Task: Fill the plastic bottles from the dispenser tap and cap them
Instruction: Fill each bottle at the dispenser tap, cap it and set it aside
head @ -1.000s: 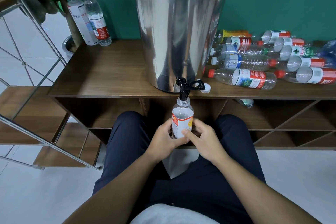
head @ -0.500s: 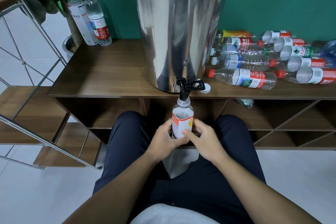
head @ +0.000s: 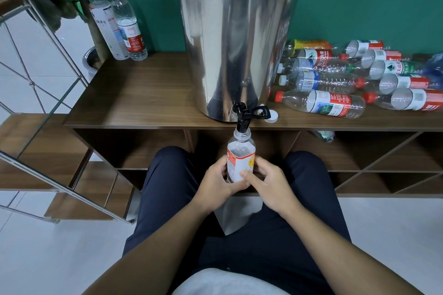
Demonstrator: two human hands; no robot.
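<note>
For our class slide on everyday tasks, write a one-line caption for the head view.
Both hands, left and right, hold a bottle under the tap of a steel dispenser.

Tall cylindrical dispenser (head: 236, 38): polished metal, mirror-glossy, streaked with reflections. Black tap (head: 244, 117): smooth glossy plastic. Small clear bottle with white-and-orange label (head: 240, 158): transparent plastic, shiny; label smooth, paper or film, cannot tell. Long brown shelf unit (head: 143, 93): wood-grain surface, matt. Pile of empty clear bottles (head: 335, 86): thin ribbed plastic, glossy. Dark navy trousers (head: 167, 189): matt cloth. White floor (head: 48, 258): smooth, faint sheen.
</note>
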